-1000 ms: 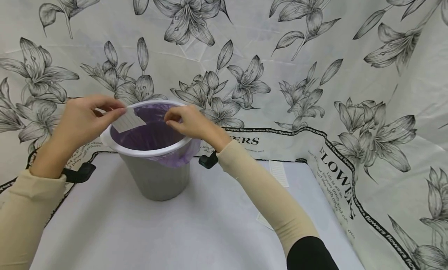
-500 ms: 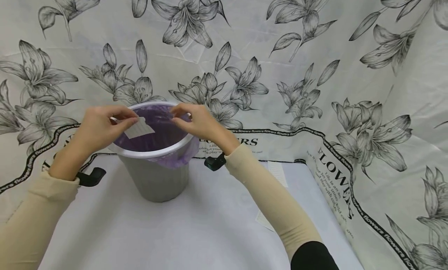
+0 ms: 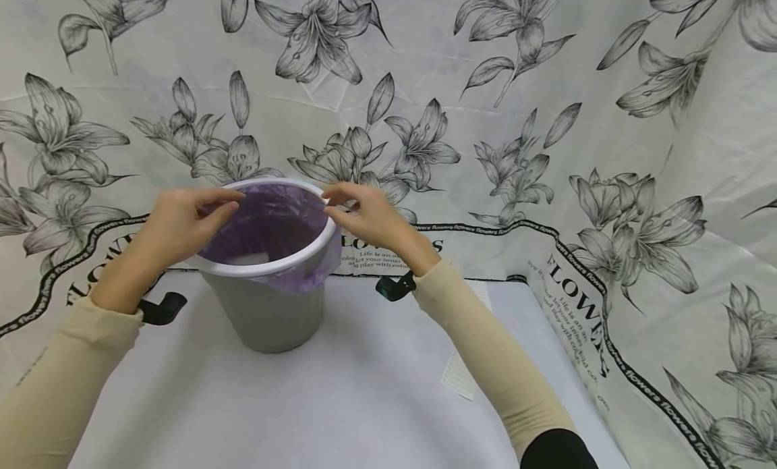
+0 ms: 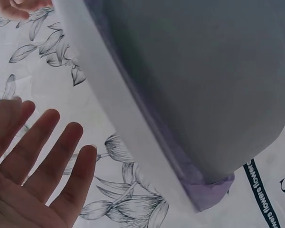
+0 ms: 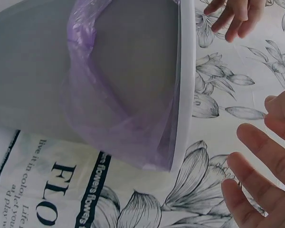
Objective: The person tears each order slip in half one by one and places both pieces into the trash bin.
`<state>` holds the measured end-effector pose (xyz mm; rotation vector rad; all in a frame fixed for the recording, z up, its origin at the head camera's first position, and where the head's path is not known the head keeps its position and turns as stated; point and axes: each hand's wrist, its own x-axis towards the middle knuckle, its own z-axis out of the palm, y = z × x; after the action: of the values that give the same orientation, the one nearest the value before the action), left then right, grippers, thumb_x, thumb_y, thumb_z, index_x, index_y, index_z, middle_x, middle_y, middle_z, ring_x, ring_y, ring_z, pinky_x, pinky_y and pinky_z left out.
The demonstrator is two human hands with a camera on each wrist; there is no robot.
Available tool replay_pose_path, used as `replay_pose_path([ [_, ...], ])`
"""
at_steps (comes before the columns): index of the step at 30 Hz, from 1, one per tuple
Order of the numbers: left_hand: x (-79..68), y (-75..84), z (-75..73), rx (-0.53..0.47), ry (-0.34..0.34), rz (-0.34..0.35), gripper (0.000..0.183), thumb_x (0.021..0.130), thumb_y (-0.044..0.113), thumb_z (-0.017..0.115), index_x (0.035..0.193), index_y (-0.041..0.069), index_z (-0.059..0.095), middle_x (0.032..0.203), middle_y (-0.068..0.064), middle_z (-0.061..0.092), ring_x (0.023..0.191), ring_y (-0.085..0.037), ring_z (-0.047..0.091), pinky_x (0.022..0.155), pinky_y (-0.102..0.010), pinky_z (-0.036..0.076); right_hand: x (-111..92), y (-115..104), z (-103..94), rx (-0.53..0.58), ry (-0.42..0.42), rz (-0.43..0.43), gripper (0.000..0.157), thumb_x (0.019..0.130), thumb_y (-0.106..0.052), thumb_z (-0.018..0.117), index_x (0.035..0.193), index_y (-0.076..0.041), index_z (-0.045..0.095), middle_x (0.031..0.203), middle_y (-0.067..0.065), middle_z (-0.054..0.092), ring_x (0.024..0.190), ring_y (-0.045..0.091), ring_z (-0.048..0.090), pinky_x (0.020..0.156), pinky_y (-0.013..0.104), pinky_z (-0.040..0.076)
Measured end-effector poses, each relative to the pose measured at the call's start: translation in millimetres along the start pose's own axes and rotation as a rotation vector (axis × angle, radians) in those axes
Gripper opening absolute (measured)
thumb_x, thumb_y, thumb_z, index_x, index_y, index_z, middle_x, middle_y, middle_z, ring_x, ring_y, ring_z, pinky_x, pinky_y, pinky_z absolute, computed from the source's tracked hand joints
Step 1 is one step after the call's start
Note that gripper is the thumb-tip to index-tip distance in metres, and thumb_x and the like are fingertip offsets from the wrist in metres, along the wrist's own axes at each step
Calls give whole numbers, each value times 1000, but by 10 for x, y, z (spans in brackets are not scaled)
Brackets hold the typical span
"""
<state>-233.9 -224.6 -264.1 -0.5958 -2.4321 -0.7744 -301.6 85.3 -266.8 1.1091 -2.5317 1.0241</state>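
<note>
A grey trash bin with a white rim stands upright on the left part of the table, lined with a purple bag folded over the edge. A pale scrap of paper shows low inside the bin, mostly hidden by the front rim. Over the bin's left side hovers my left hand, holding nothing; in the left wrist view its fingers are spread and relaxed beside the rim. My right hand is just off the rim's right side, also holding nothing, with loosely extended fingers in the right wrist view.
Lined paper slips lie right of the bin: one slip beside my right forearm, another slip farther back, partly covered by the sleeve. A flower-printed cloth hangs behind the white table and along its right side.
The left hand moved rightward over the bin and let go of the lined paper, and a pale piece now shows low inside. My right hand drew back to the right, off the bin's opening.
</note>
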Motion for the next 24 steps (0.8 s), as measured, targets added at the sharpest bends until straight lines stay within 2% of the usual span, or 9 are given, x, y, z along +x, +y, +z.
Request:
replay_pose_path([
  [3, -25, 40, -41, -12, -16, -32, 32, 100, 20, 70, 130, 10, 71, 116, -20, 75, 92, -43, 75, 74, -38, 62, -75, 55, -47, -11, 10, -5, 28, 101, -22, 67, 127, -11, 68, 123, 7, 73, 115, 19, 67, 98, 39, 56],
  [6, -49, 136, -67, -21, -14, -27, 42, 98, 28, 72, 137, 12, 67, 127, -21, 71, 97, -46, 72, 81, -58, 58, -172, 109, -103, -19, 18, -6, 32, 100, -23, 67, 130, -10, 67, 128, 8, 71, 118, 22, 66, 99, 40, 55],
  [8, -64, 215, -75, -28, 0, -12, 46, 96, 30, 74, 138, 14, 66, 132, -19, 69, 99, -45, 71, 84, -59, 57, -246, 137, -137, -33, 17, -5, 36, 100, -24, 67, 132, -8, 65, 132, 9, 69, 122, 24, 64, 101, 40, 54],
  [13, -117, 416, -66, -75, 35, 26, 51, 92, 29, 78, 139, 14, 65, 138, -14, 67, 107, -42, 69, 94, -57, 53, -465, 235, -196, -81, -4, 14, 46, 100, -28, 67, 139, -6, 61, 141, 10, 64, 131, 26, 59, 109, 41, 49],
  [16, -161, 519, -23, -98, 60, 70, 52, 90, 26, 81, 138, 16, 65, 137, -9, 68, 110, -35, 68, 98, -38, 52, -621, 335, -222, -103, -17, 49, 49, 100, -30, 67, 142, -6, 59, 144, 10, 61, 135, 27, 55, 113, 44, 47],
  [20, -227, 639, 96, -137, 91, 171, 55, 85, 19, 84, 137, 17, 67, 134, -4, 70, 117, -24, 66, 97, -14, 46, -859, 523, -242, -97, -27, 128, 53, 100, -32, 66, 145, -7, 55, 149, 10, 57, 140, 29, 51, 113, 49, 46],
  [22, -266, 691, 177, -175, 104, 236, 56, 83, 15, 85, 136, 14, 67, 133, -6, 70, 120, -20, 65, 98, -12, 48, -979, 625, -238, -88, -27, 154, 53, 100, -32, 67, 146, -7, 54, 149, 10, 56, 139, 30, 51, 111, 51, 47],
  [24, -309, 738, 274, -233, 109, 290, 57, 81, 12, 85, 135, 10, 67, 132, -7, 70, 118, -17, 66, 96, -16, 51, -1103, 720, -221, -73, -25, 177, 54, 100, -31, 67, 146, -7, 54, 149, 11, 57, 139, 32, 52, 110, 53, 47],
])
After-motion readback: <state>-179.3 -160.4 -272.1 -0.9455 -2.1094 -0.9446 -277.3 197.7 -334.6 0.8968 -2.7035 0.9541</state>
